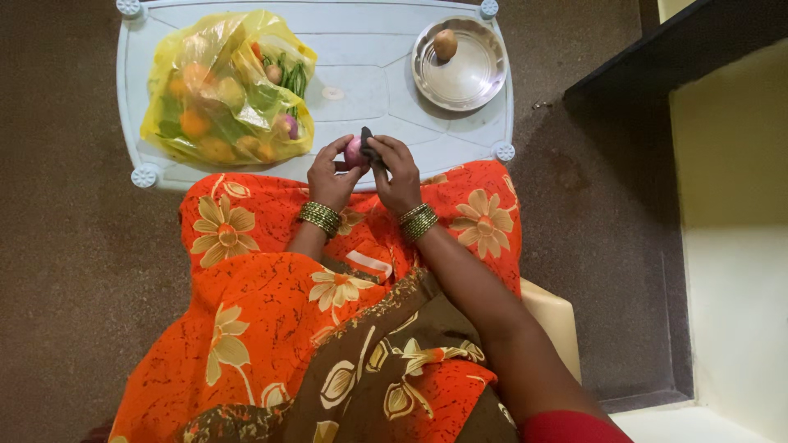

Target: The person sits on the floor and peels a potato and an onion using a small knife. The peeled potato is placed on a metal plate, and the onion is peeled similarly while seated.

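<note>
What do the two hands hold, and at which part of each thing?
The left hand grips a small pinkish-red onion around its sides. The right hand holds a dark tool by its lower end, against the onion.

**Layout: table, lap, hands**

Table (pixel 369 82) sits at 12 o'clock from the seated person, its near edge just over the knees. Bag of vegetables (pixel 226 90) lies on the table at 10 o'clock. Plate (pixel 480 86) sits on the table at 1 o'clock, one potato (pixel 446 44) in it toward the far rim. Left hand (pixel 328 176) and right hand (pixel 398 172) meet at the table's near edge, side by side, onion (pixel 355 152) between them, small tool (pixel 369 148) on the onion's right side. Stool (pixel 554 320) under the person, at 4 o'clock.
</note>
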